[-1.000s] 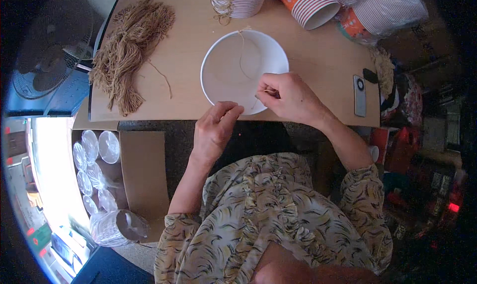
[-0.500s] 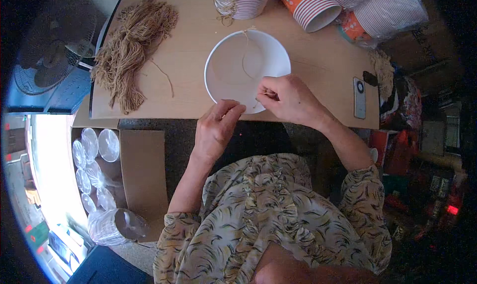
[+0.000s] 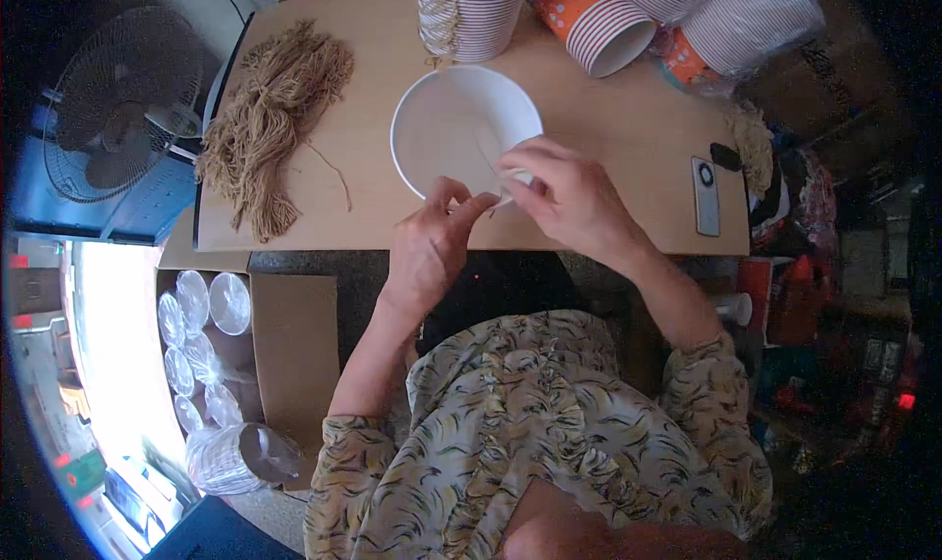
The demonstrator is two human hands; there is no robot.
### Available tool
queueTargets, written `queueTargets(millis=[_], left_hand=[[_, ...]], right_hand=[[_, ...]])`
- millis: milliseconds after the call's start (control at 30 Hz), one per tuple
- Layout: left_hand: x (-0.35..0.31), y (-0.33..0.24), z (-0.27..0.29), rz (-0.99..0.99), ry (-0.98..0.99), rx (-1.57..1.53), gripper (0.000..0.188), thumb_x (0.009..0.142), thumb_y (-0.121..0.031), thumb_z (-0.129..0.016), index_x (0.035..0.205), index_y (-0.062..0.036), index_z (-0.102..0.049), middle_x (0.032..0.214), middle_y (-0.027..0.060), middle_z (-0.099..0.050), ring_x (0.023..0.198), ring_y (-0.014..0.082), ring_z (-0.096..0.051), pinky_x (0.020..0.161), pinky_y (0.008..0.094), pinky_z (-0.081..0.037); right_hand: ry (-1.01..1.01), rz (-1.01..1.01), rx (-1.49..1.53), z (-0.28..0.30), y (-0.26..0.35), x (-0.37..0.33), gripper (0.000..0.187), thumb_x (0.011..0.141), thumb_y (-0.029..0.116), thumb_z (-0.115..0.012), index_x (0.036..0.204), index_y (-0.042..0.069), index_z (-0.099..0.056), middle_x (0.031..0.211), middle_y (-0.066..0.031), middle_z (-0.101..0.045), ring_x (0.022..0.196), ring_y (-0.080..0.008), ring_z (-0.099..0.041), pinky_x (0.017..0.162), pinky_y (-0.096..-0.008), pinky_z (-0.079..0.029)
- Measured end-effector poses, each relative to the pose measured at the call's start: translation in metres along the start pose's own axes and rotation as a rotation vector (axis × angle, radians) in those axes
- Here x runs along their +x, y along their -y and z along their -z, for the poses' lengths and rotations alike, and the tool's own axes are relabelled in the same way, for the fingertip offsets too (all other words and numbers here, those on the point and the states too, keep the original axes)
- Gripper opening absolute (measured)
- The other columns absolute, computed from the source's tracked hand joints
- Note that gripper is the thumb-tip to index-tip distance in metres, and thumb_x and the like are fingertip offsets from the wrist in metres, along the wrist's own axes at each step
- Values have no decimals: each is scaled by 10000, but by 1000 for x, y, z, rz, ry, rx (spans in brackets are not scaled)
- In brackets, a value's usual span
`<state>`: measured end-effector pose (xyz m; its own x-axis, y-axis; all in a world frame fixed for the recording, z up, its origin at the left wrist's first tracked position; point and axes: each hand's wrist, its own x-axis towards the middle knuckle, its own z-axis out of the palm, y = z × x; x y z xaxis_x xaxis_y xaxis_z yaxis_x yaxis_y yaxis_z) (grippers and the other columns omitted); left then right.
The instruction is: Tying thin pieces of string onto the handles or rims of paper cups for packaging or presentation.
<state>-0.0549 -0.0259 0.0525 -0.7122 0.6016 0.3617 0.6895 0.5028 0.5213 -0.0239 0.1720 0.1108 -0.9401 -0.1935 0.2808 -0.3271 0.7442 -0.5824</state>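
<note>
While the right hand [image 3: 569, 192] pinches a thin string at the rim of the bowl [image 3: 461, 128] – set mid-table – the left hand [image 3: 432, 241], fingers narrowed, steadies the near edge.

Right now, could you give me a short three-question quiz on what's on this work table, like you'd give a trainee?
1. True or false: the white bowl stands upright with its opening up.
2. Which hand is pinching at the bowl's near rim: A the left hand, B the right hand, C both?
3. What lies on the table to the left of the bowl?

Key:
1. True.
2. C; both hands meet at the rim, with a thin string between them.
3. A bundle of tan twine.
</note>
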Motion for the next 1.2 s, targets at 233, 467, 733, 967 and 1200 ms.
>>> queueTargets(millis=[233, 467, 733, 967, 1200], left_hand=[[12, -6, 1, 17, -41, -111, 304, 871, -47, -633, 1113, -218, -701, 946, 83, -601, 721, 300, -674, 595, 403, -560], [13, -13, -1, 37, -30, -44, 292, 864, -53, -647, 1101, -212, -709, 939, 85, -614, 724, 301, -686, 601, 405, -564], [19, -8, 5, 75, 43, -191, 234, 852, -19, -658, 1046, -128, -728, 931, 111, -625, 771, 304, -688, 652, 388, -566], [46, 16, 33, -115, 186, -302, 150, 873, -125, -714, 1009, -68, -734, 910, 130, -665, 749, 278, -682, 637, 343, -542], [81, 11, 42, 105, 630, -440, 207, 926, -206, -681, 1043, -43, -728, 859, 92, -716, 663, 196, -699, 573, 309, -532]], right_hand=[[-137, -478, 561, -38, -29, -58, 181, 919, 125, -685, 1030, -17, -697, 847, 0, -667, 675, -48, -554, 579, -215, -448], [-262, -706, 1103, -75, -19, -46, 215, 892, 249, -743, 902, 34, -729, 739, -1, -672, 585, -58, -559, 531, -229, -449], [-288, -613, 1145, -70, -26, -56, 141, 909, 155, -704, 962, 24, -707, 767, -1, -660, 610, -58, -555, 554, -221, -449], [-417, -73, 308, 2, -27, -31, 86, 904, 60, -659, 933, 5, -600, 829, -92, -619, 745, -176, -626, 645, -303, -493], [-125, -178, 304, 9, -36, -8, 89, 929, 61, -633, 936, -28, -627, 768, -27, -658, 692, -89, -608, 642, -263, -492]])
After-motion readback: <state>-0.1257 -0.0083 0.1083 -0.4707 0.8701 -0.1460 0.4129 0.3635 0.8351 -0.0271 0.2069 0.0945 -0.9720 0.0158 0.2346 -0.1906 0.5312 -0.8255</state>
